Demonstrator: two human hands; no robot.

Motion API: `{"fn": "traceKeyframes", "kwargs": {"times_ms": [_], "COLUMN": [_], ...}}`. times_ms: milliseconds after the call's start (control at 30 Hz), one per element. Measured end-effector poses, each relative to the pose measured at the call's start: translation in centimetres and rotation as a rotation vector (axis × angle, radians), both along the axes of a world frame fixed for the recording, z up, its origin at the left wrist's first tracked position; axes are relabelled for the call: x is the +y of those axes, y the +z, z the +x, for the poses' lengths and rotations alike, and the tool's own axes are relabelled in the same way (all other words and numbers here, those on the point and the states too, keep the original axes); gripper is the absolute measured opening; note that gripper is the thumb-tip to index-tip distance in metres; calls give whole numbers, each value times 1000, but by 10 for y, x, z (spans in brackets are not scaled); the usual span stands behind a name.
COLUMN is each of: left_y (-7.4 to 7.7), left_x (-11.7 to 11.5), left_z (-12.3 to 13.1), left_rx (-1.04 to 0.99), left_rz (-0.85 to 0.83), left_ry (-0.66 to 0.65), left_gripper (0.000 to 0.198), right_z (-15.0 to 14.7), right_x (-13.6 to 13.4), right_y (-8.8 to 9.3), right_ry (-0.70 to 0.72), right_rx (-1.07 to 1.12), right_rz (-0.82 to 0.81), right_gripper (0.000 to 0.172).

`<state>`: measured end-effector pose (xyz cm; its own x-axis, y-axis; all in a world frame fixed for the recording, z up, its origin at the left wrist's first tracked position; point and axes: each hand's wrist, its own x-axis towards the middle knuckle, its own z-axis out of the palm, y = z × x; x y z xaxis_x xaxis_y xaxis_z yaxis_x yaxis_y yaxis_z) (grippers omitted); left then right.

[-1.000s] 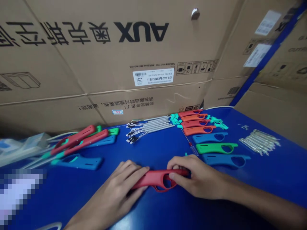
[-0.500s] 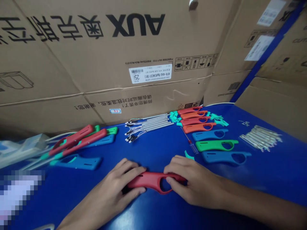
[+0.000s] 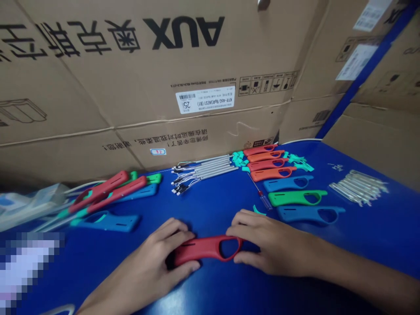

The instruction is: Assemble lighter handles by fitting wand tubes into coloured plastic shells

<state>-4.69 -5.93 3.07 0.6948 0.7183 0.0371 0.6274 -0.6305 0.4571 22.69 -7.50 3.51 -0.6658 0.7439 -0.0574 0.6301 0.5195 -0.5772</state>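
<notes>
A red lighter handle (image 3: 203, 248) with a trigger loop lies level in front of me, low over the blue table. My left hand (image 3: 164, 249) is closed round its wide end, thumb along the near side and fingers on the far side. At the loop end, my right hand (image 3: 262, 243) has its fingertips on the upper edge, with the thumb by the lower edge of the loop. The handle's tip is hidden behind the right fingers. Just beyond that hand lie a small teal piece (image 3: 259, 210) and a screwdriver (image 3: 265, 201).
Red, orange, blue and green handles (image 3: 298, 198) line the right side. Metal rods with wires (image 3: 215, 168) lie at the back, near teal pieces (image 3: 241, 158). Assembled lighters (image 3: 118, 191) are piled left; silvery parts (image 3: 359, 187) lie far right. A cardboard wall (image 3: 138, 100) closes the back.
My right thumb has come out of the loop to its lower outer edge, and the right fingers have opened wider. The left hand keeps its hold; the handle has hardly shifted.
</notes>
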Motion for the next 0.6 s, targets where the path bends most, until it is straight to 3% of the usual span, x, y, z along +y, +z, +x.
{"fn": "traceKeyframes", "kwargs": {"times_ms": [267, 600], "left_y": [3, -2], "left_x": [-1, -1], "left_z": [2, 2], "left_rx": [-12, 20], "left_rz": [-78, -23], "left_ry": [14, 20], "left_gripper": [21, 24], "right_z": [6, 8], "right_x": [8, 10], "right_y": [4, 1], "right_ry": [12, 15], "right_rx": [92, 102], "right_rz": [-50, -80], "right_gripper": [20, 28]}}
